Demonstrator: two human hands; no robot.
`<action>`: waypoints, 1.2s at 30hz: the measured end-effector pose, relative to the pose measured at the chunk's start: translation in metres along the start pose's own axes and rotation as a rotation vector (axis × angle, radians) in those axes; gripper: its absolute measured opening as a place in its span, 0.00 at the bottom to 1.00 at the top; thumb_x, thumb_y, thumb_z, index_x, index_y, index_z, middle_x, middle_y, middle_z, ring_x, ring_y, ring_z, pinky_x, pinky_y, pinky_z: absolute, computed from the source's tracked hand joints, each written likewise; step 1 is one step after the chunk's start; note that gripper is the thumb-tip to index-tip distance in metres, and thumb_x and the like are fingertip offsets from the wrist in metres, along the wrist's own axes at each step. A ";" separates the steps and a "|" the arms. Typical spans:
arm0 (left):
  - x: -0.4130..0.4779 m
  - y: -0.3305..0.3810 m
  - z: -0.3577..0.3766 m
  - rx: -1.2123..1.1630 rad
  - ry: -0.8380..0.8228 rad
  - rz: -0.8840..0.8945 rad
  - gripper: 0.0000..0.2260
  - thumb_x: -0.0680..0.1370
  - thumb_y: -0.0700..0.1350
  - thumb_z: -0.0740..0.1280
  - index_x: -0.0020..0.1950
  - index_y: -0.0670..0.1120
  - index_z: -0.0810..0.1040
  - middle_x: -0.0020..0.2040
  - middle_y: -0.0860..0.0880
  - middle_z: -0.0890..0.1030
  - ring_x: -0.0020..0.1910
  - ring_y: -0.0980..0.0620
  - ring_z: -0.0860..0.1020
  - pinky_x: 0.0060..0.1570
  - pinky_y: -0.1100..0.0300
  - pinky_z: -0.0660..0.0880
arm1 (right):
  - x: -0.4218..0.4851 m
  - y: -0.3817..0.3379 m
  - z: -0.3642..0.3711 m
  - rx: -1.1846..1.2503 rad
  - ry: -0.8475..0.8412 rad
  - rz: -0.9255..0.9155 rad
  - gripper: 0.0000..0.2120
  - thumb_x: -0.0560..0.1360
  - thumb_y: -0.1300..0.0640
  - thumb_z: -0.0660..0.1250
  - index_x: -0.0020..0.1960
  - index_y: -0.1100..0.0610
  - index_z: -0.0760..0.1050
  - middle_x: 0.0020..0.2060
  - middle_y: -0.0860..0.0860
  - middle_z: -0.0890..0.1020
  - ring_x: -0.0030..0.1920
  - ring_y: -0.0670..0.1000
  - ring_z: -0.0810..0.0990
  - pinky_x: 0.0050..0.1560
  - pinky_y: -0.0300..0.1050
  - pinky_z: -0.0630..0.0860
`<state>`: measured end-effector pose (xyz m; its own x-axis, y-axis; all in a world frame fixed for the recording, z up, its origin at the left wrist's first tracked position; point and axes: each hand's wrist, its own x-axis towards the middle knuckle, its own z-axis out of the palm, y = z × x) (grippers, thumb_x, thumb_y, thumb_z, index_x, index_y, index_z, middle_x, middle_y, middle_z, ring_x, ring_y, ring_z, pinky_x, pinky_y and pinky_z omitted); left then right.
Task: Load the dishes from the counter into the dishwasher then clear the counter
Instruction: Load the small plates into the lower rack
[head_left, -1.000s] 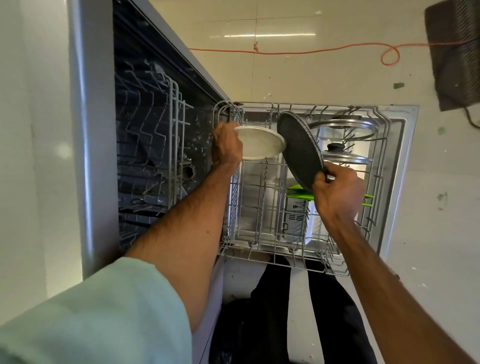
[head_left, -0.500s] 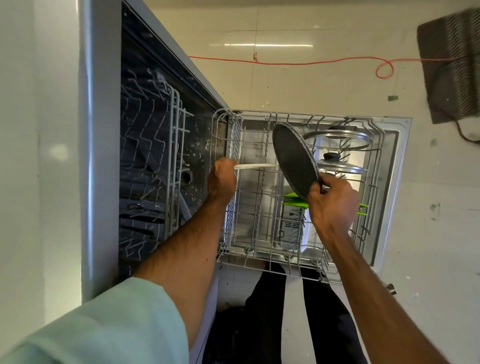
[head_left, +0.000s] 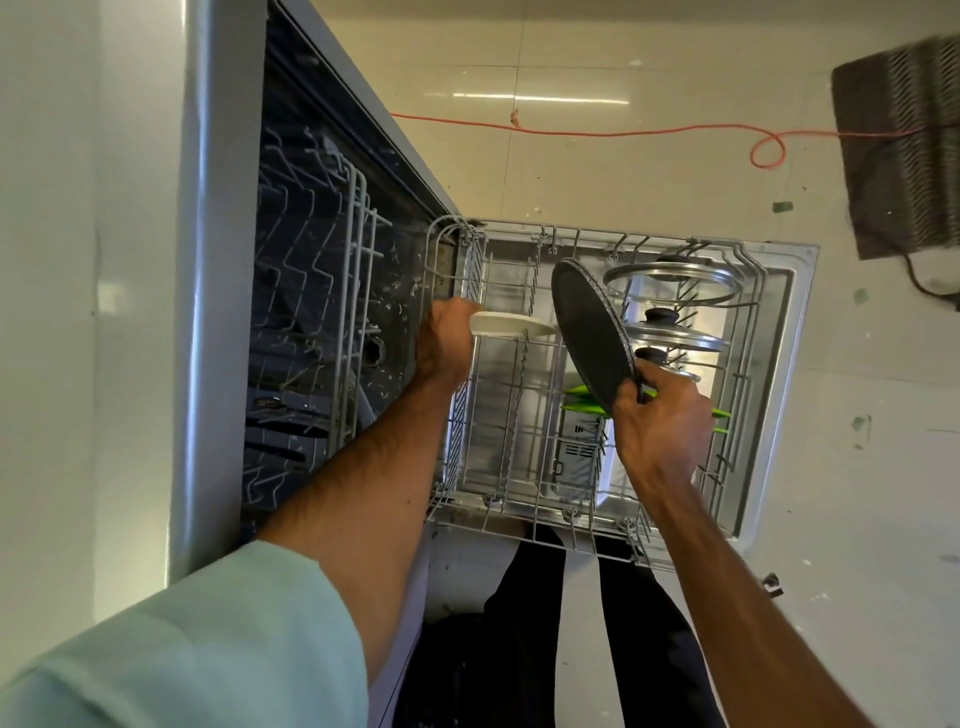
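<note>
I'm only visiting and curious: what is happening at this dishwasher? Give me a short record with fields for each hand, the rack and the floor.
Left hand: the left hand grips a white plate, seen edge-on, over the rack's left side
Right hand: the right hand grips a dark plate, tilted
Rack: the wire rack is pulled out; glass lids stand at its right, with a green item lower down
Floor: orange cord, dark mat

In the rack (head_left: 460, 431), small plate (head_left: 511, 326) sits left of large plate (head_left: 592, 332), lids (head_left: 672, 283) rightmost.
</note>
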<state>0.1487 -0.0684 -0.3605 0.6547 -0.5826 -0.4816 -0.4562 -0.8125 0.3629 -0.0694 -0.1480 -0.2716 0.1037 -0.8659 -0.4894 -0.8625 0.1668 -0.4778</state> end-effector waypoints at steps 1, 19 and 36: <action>0.002 0.005 -0.006 0.010 -0.015 0.012 0.10 0.82 0.40 0.63 0.54 0.47 0.84 0.41 0.49 0.82 0.36 0.56 0.78 0.32 0.66 0.71 | 0.000 0.000 -0.001 0.006 0.003 0.003 0.15 0.78 0.60 0.67 0.63 0.53 0.83 0.44 0.55 0.87 0.33 0.52 0.78 0.34 0.37 0.72; 0.022 0.043 -0.021 0.123 0.033 0.142 0.13 0.81 0.34 0.65 0.64 0.41 0.80 0.56 0.41 0.84 0.46 0.48 0.81 0.41 0.66 0.76 | -0.001 0.009 -0.016 0.001 0.032 0.034 0.16 0.79 0.59 0.66 0.65 0.53 0.82 0.49 0.56 0.87 0.34 0.49 0.74 0.28 0.29 0.59; 0.032 0.032 -0.013 0.173 0.019 0.102 0.11 0.80 0.38 0.65 0.60 0.41 0.83 0.57 0.39 0.83 0.52 0.44 0.83 0.51 0.55 0.82 | 0.008 0.013 -0.015 -0.022 0.019 0.015 0.15 0.78 0.60 0.66 0.64 0.54 0.82 0.47 0.55 0.87 0.35 0.50 0.76 0.30 0.32 0.63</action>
<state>0.1626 -0.1125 -0.3541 0.6100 -0.6630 -0.4339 -0.6164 -0.7412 0.2660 -0.0872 -0.1601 -0.2710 0.0816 -0.8724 -0.4820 -0.8743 0.1695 -0.4547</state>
